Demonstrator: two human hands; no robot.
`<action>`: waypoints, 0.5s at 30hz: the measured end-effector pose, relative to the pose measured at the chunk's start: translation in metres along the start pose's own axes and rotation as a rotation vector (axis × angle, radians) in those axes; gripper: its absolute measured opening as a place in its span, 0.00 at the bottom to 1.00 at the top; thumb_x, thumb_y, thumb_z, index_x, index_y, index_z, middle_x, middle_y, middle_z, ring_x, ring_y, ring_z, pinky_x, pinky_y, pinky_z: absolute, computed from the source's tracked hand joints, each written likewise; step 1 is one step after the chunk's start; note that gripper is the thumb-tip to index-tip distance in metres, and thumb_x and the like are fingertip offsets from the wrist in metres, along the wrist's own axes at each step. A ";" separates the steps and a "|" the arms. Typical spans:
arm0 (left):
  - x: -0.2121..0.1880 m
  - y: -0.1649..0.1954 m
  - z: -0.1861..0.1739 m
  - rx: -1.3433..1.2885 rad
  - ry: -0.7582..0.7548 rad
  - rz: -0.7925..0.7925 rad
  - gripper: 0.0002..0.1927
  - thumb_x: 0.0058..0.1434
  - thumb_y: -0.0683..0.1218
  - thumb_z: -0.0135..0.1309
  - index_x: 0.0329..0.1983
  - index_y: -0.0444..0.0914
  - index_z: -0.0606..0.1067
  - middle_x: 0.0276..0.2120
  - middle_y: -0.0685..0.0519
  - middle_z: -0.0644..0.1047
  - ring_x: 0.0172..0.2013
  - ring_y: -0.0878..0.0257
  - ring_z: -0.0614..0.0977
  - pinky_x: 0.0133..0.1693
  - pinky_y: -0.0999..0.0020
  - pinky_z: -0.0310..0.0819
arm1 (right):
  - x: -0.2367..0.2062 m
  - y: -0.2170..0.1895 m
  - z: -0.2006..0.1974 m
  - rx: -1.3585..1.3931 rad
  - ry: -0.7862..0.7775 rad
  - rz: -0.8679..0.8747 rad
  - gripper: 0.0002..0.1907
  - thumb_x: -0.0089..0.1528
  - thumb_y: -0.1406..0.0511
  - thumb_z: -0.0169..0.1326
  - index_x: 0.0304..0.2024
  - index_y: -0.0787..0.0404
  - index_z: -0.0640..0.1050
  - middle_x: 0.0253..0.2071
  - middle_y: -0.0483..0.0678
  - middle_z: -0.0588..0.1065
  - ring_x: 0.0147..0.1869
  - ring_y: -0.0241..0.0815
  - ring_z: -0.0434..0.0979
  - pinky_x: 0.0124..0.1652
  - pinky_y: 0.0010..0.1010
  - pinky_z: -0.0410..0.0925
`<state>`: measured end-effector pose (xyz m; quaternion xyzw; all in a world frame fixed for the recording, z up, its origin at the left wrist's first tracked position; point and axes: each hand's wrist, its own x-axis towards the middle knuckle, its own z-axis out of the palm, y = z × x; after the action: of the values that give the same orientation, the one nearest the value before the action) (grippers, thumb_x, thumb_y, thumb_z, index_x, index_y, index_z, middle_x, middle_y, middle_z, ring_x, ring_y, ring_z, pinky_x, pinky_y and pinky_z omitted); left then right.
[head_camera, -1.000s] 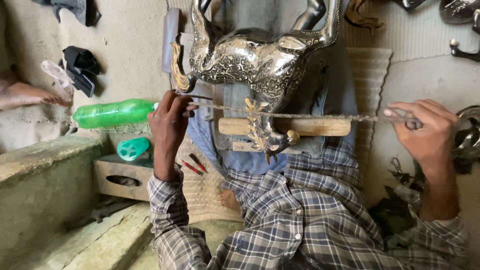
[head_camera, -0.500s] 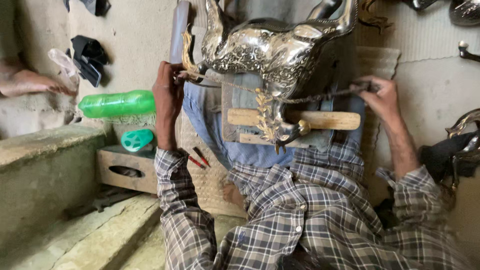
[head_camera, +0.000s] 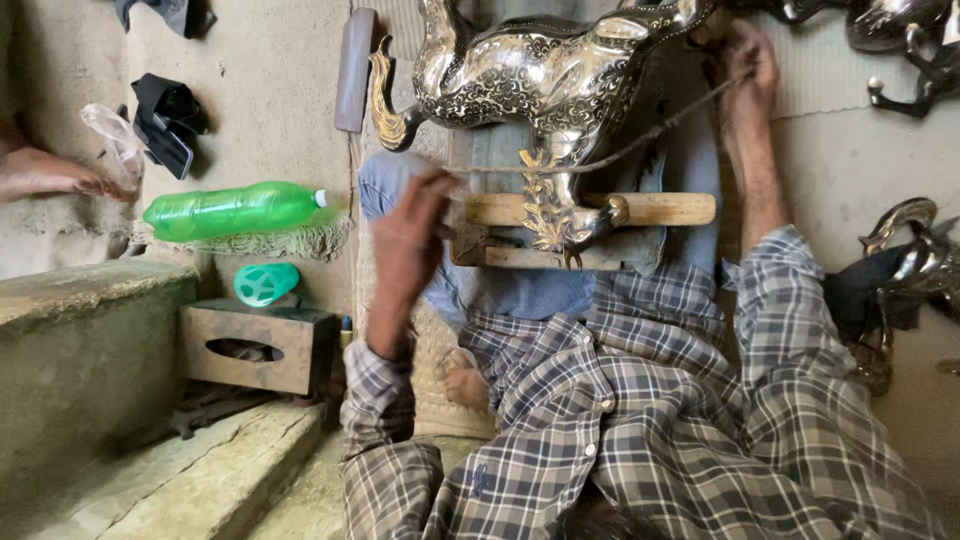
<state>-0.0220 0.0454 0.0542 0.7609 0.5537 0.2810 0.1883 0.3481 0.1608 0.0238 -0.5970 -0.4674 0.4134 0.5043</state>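
Note:
A silver, engraved animal figurine (head_camera: 540, 75) with gold-coloured legs rests across my lap on a wooden bar (head_camera: 660, 208). A thin cord (head_camera: 660, 130) loops around one of its legs. My left hand (head_camera: 410, 225), blurred by motion, grips the cord's near end beside the bar's left end. My right hand (head_camera: 748, 70) is stretched far out at the figurine's right end and grips the other end, so the cord runs taut and slanted between them.
A green plastic bottle (head_camera: 230, 210) lies on a mat at left, above a teal lid (head_camera: 265, 283) and a wooden box (head_camera: 255, 345). A stone step (head_camera: 90, 300) fills the lower left. More metal pieces (head_camera: 905, 250) sit at right. Another person's bare foot (head_camera: 50, 175) shows at far left.
My left hand has dropped toward me while my right hand has pushed up and away, drawing the cord around the figurine's leg from level to slanted.

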 end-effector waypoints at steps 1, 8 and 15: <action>-0.001 0.014 0.008 0.009 -0.069 0.054 0.24 0.63 0.38 0.60 0.61 0.47 0.74 0.59 0.56 0.77 0.39 0.60 0.85 0.29 0.65 0.80 | 0.000 0.000 0.000 -0.217 0.023 0.158 0.17 0.83 0.61 0.40 0.62 0.70 0.70 0.59 0.64 0.65 0.58 0.57 0.65 0.61 0.47 0.62; 0.005 0.049 0.044 -0.095 -0.082 0.154 0.30 0.58 0.42 0.63 0.64 0.42 0.68 0.52 0.49 0.73 0.41 0.51 0.83 0.35 0.56 0.76 | -0.067 0.020 -0.024 -0.258 -0.065 0.275 0.26 0.76 0.56 0.41 0.68 0.68 0.64 0.64 0.61 0.66 0.64 0.54 0.67 0.61 0.40 0.65; -0.006 0.034 0.052 -0.095 -0.088 0.187 0.28 0.56 0.44 0.62 0.59 0.38 0.69 0.45 0.48 0.74 0.37 0.51 0.82 0.30 0.58 0.72 | -0.189 0.031 -0.059 -0.362 -0.012 0.159 0.34 0.70 0.59 0.51 0.73 0.70 0.59 0.65 0.61 0.64 0.65 0.55 0.66 0.60 0.41 0.65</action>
<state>0.0346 0.0306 0.0329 0.8110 0.4574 0.2899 0.2212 0.3680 -0.0377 0.0065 -0.7105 -0.4884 0.3649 0.3516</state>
